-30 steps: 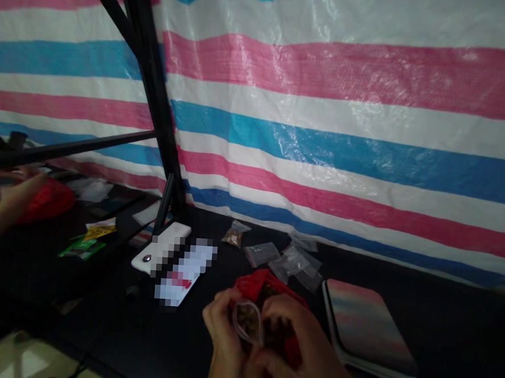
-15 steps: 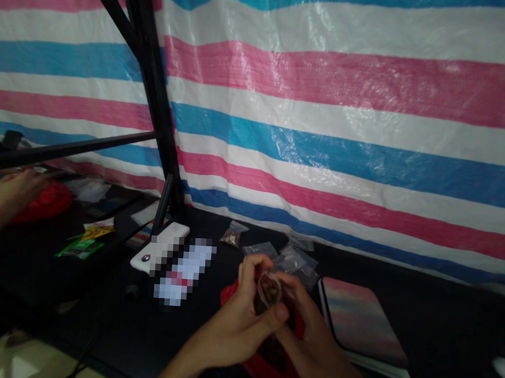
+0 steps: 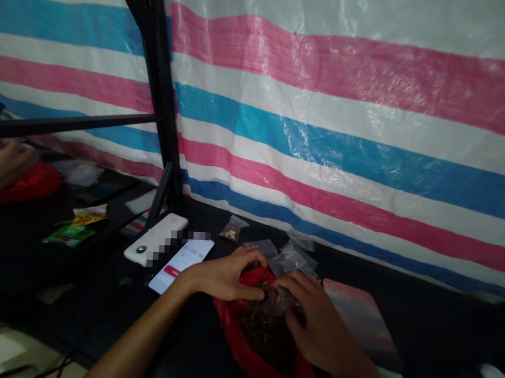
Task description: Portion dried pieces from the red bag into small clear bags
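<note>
Left hand (image 3: pixel 236 276), spread wide over the red bag's (image 3: pixel 229 323) rim; clear pouch (image 3: pixel 277 300) just right of its thumb (contact unclear), above brown pieces (image 3: pixel 256 329); right hand (image 3: pixel 315 321), fingers closed on the pouch, partly hiding it. Half a second earlier, both hands held the pouch. Behind: phone (image 3: pixel 191 256), filled sachet (image 3: pixel 231 232), flat clear bags (image 3: pixel 293 261).

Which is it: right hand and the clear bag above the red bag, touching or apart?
Touching. The head view shows the right hand holding the clear bag between thumb and fingers.
</note>
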{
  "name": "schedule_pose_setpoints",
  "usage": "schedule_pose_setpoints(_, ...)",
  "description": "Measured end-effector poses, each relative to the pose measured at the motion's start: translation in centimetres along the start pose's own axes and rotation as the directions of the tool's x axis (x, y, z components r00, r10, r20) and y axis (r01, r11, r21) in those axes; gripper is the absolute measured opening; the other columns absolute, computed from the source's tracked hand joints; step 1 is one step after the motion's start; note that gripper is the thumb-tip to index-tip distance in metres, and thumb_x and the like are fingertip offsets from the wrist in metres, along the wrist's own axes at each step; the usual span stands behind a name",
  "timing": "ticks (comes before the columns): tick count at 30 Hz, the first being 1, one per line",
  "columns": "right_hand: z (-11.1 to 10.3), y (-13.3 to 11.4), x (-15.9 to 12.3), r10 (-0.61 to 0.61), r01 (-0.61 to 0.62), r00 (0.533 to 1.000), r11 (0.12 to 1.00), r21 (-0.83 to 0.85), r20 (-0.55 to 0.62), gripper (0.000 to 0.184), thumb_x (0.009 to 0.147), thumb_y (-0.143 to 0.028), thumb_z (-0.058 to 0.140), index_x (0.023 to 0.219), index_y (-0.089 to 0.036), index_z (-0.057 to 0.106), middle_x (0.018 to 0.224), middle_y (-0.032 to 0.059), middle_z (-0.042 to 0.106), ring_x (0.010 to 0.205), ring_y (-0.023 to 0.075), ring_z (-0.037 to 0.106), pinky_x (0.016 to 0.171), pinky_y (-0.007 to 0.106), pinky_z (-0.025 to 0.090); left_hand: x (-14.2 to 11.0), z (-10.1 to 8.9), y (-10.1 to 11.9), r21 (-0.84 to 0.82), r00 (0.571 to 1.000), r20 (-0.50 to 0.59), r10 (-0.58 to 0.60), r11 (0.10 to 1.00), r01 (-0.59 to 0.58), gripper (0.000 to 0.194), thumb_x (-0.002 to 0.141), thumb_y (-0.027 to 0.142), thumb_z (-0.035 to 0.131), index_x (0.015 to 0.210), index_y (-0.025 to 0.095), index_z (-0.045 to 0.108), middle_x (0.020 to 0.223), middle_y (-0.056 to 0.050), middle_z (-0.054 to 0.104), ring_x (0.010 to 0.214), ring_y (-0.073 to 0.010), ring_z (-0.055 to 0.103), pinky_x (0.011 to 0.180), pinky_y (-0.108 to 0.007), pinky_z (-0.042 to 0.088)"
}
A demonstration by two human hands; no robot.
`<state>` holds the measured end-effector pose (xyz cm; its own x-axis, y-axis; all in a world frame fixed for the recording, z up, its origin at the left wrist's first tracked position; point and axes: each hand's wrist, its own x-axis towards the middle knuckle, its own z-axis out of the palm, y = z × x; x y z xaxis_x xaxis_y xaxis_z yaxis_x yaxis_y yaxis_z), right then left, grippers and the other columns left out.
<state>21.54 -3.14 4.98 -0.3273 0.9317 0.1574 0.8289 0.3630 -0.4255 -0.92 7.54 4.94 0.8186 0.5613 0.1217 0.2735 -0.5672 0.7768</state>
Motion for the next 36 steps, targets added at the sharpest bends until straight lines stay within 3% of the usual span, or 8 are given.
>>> schedule_pose_setpoints(4, 1.1, 0.6, -0.1, 0.02, -0.021, 0.999, 0.998, -0.059, -0.027, 0.043, 0.089, -0.014, 0.051, 0.13, -0.022, 0.06, 0.127, 0.0107, 0.066, 0.116, 0.0286, 0.058, 0.1, 0.047, 0.045, 0.3, 0.9, -1.1, -0.152, 0.999, -0.011, -0.033, 0.988, 0.031, 0.025, 0.084, 0.012, 0.059, 0.108, 0.016, 0.06, 0.101, -0.003, 0.065, 0.091, -0.0177, 0.062, 0.083, -0.028, 0.049)
schedule_pose_setpoints(7, 2.0, 1.2, 0.0, 0.079, -0.083, 0.994, 0.995, -0.055, -0.069, 0.044, 0.089, -0.017, 0.052, 0.133, -0.022, 0.058, 0.126, 0.0108, 0.068, 0.112, 0.0285, 0.06, 0.096, 0.047, 0.049, 0.9, 1.6, -1.5, -0.158, 0.987, -0.148, -0.063, 0.987, 0.039, 0.023, 0.083, 0.005, 0.052, 0.1, 0.017, 0.062, 0.09, -0.001, 0.064, 0.08, -0.015, 0.06, 0.073, -0.025, 0.047)
schedule_pose_setpoints(12, 2.4, 1.7, 0.3, 0.107, -0.115, 0.989, 0.991, -0.071, -0.105, 0.036, 0.091, -0.03, 0.057, 0.126, -0.023, 0.064, 0.119, 0.0096, 0.072, 0.103, 0.0287, 0.065, 0.089, 0.045, 0.051, 1.6, 3.0, -1.9, -0.233, 0.954, -0.291, -0.067, 0.973, -0.002, 0.025, 0.08, 0.003, 0.051, 0.097, 0.017, 0.061, 0.087, 0.001, 0.062, 0.073, -0.0122, 0.055, 0.069, -0.022, 0.044)
schedule_pose_setpoints(16, 2.1, 1.9, 0.5, 0.037, -0.051, 0.991, 0.992, -0.113, -0.126, 0.033, 0.088, -0.023, 0.056, 0.12, -0.026, 0.067, 0.113, 0.0075, 0.074, 0.1, 0.0273, 0.067, 0.087, 0.043, 0.05, 2.0, 4.0, -2.1, -0.346, 0.941, -0.318, -0.113, 0.938, -0.005, 0.023, 0.08, 0.004, 0.052, 0.097, 0.018, 0.06, 0.077, 0.004, 0.056, 0.064, -0.0101, 0.048, 0.06, -0.021, 0.039)
schedule_pose_setpoints(20, 1.9, 2.1, 0.6, 0.053, -0.071, 0.988, 0.99, -0.124, -0.142, 0.03, 0.09, -0.027, 0.058, 0.118, -0.026, 0.067, 0.114, 0.0064, 0.075, 0.098, 0.0266, 0.067, 0.086, 0.043, 0.049, 2.5, 4.7, -2.2, -0.422, 0.925, -0.362, -0.119, 0.905, -0.049, 0.021, 0.08, 0.004, 0.052, 0.095, 0.017, 0.058, 0.075, 0.004, 0.055, 0.062, -0.0097, 0.047, 0.058, -0.021, 0.036)
schedule_pose_setpoints(23, 1.9, 2.1, 0.5, 0.053, -0.067, 0.993, 0.989, -0.131, -0.106, 0.035, 0.087, -0.02, 0.058, 0.12, -0.027, 0.066, 0.116, 0.0055, 0.074, 0.102, 0.0264, 0.067, 0.089, 0.043, 0.047, 2.7, 4.9, -2.4, -0.449, 0.911, -0.396, -0.119, 0.89, -0.079, 0.022, 0.08, 0.005, 0.052, 0.098, 0.017, 0.057, 0.074, 0.004, 0.056, 0.061, -0.0097, 0.047, 0.057, -0.021, 0.035)
schedule_pose_setpoints(28, 1.8, 2.0, 0.6, 0.07, -0.086, 0.988, 0.989, -0.117, -0.14, 0.032, 0.09, -0.027, 0.06, 0.121, -0.027, 0.066, 0.116, 0.0058, 0.075, 0.103, 0.0265, 0.069, 0.091, 0.045, 0.046, 2.6, 5.0, -2.4, -0.389, 0.908, -0.406, -0.1, 0.918, -0.073, 0.019, 0.082, 0.006, 0.053, 0.097, 0.018, 0.057, 0.078, 0.003, 0.059, 0.067, -0.0112, 0.053, 0.063, -0.022, 0.041)
schedule_pose_setpoints(36, 1.6, 1.7, 0.7, 0.042, -0.055, 0.992, 0.994, -0.098, -0.122, 0.032, 0.09, -0.022, 0.058, 0.121, -0.027, 0.064, 0.117, 0.0062, 0.074, 0.103, 0.0253, 0.068, 0.091, 0.043, 0.043, 1.7, 4.1, -0.5, -0.051, 0.908, -0.41, 0.082, 0.992, -0.112, 0.019, 0.086, 0.015, 0.057, 0.105, 0.02, 0.061, 0.104, -0.006, 0.064, 0.097, -0.0195, 0.062, 0.091, -0.031, 0.049)
